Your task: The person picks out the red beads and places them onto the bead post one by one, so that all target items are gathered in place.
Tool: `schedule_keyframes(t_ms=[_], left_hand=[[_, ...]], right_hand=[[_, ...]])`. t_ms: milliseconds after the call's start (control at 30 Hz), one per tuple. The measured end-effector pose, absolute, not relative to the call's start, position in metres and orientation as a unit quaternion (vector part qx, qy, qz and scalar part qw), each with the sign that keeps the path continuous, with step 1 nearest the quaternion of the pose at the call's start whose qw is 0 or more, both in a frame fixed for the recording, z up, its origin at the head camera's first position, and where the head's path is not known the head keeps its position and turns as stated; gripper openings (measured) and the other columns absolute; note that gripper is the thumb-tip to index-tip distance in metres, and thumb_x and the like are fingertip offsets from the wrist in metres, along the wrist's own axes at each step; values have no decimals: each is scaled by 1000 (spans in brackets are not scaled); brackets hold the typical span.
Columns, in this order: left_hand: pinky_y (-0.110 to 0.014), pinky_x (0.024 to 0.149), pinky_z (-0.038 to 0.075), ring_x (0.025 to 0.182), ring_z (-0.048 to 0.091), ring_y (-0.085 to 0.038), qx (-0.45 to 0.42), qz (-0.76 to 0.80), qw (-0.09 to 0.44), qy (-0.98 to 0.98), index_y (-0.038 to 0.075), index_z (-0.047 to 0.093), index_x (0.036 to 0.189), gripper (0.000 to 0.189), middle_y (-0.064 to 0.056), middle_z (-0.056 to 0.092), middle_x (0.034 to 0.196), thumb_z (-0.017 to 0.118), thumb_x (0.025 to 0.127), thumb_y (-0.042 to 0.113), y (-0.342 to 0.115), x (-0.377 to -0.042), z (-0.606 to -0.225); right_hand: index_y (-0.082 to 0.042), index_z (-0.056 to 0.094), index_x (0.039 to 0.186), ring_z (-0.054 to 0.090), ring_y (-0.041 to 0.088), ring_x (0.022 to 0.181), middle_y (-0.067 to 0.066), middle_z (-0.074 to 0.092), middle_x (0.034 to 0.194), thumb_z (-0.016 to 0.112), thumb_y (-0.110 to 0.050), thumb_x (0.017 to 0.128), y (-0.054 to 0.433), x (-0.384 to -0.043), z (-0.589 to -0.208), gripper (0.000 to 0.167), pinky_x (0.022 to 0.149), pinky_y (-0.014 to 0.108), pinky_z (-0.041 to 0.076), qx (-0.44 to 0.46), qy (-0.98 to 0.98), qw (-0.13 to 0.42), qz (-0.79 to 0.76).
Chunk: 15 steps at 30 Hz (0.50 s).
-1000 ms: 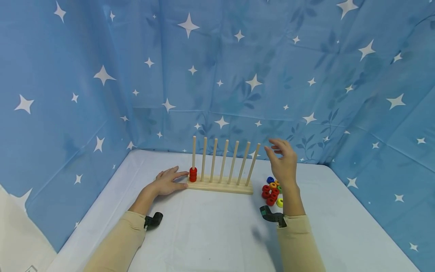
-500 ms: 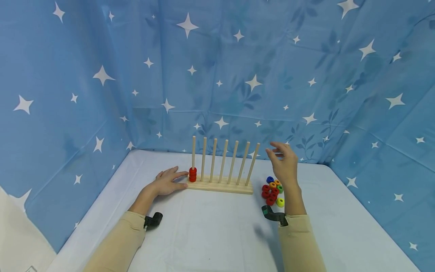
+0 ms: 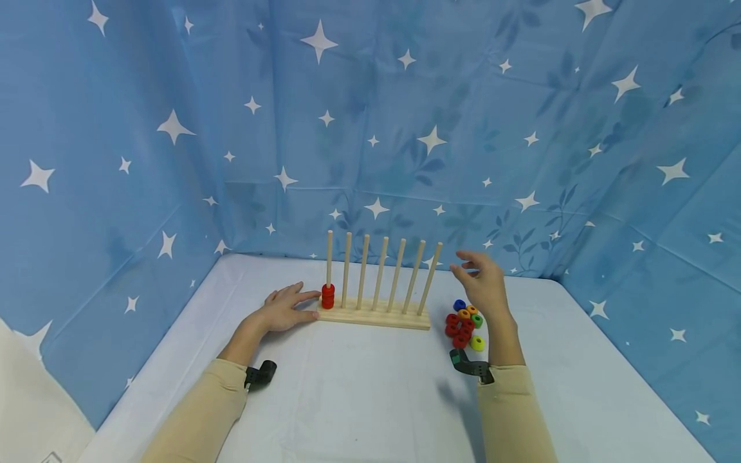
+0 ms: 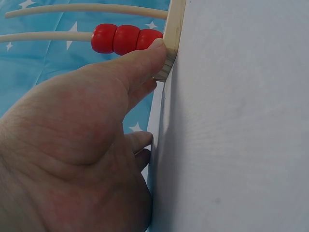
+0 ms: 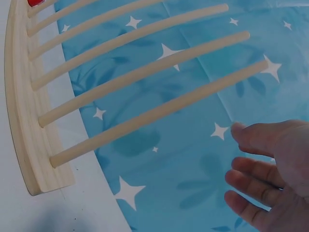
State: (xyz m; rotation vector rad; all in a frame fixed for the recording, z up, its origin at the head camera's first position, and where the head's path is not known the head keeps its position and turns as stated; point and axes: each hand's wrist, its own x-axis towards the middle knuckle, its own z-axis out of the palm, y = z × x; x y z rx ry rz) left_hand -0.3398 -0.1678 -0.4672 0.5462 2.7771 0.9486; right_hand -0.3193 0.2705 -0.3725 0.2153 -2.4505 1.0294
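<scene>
A wooden peg rack [image 3: 376,315] with several upright pegs stands on the table. Three red beads [image 3: 328,296] are stacked on its leftmost peg. My left hand [image 3: 283,310] rests beside the rack's left end, thumb and forefinger extended to touch it; the left wrist view has the thumb tip at the base [image 4: 172,36], close to the red beads. My right hand [image 3: 485,283] is raised to the right of the rack, fingers slightly bent and apart, with nothing between them. In the right wrist view it hovers beyond the tip of the last peg [image 5: 159,115].
Below my right hand lies a cluster of loose beads: several red beads [image 3: 460,331], orange ones [image 3: 464,314], a green bead [image 3: 477,320], a blue bead [image 3: 460,305] and a yellow bead [image 3: 477,343]. A blue star-patterned curtain [image 3: 370,161] surrounds the white table [image 3: 359,386].
My right hand has lowered a little from beside the peg tops, still holding nothing. My left hand and the rack stay in place.
</scene>
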Motion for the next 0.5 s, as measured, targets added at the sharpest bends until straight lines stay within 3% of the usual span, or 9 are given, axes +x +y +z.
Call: schedule_keyframes(t_ms=[500], left_hand=[[-72, 122, 0, 156, 9, -55, 191, 326, 75, 923, 19, 50, 157, 68, -30, 16, 170, 66, 99, 51, -168, -336, -466]], right_hand=[[-5, 61, 144, 59, 42, 128, 21, 58, 146, 65, -26, 105, 275, -324, -380, 45, 101, 57, 56, 59, -922, 152, 351]])
